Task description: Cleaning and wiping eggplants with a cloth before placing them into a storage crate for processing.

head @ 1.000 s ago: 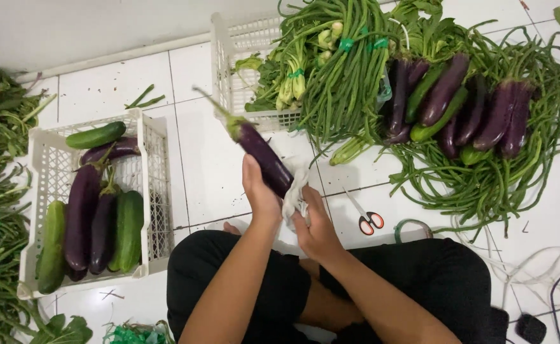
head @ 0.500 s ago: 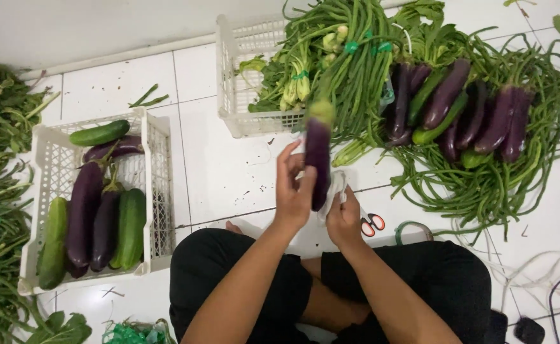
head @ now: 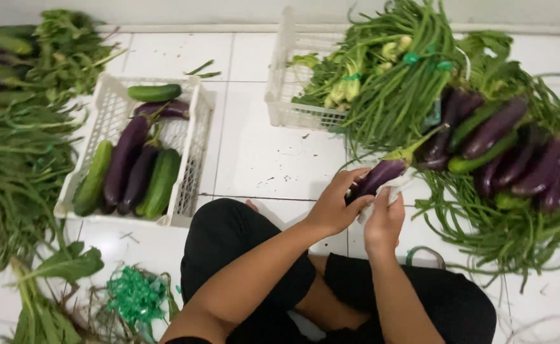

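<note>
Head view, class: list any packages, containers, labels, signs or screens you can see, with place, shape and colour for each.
No labels, signs or screens.
White slatted crate, left of the knees: rectangular, holding eggplants and cucumbers.
Second white crate, top centre: rectangular, holding greens.
Left hand and right hand hold a purple eggplant with a white cloth.

We take this for a vegetable sorting spot on the floor of a home or a small market stall, though the narrow view leaves us unsure which; the white glazed floor tiles serve as the work surface; a white slatted plastic crate holds dark purple aubergines and green cucumbers; a second white plastic crate carries bundled leafy greens; loose heaps of green long beans and more aubergines spread on the tiles; a tangle of green plastic twine lies near the seated person's knee.
</note>
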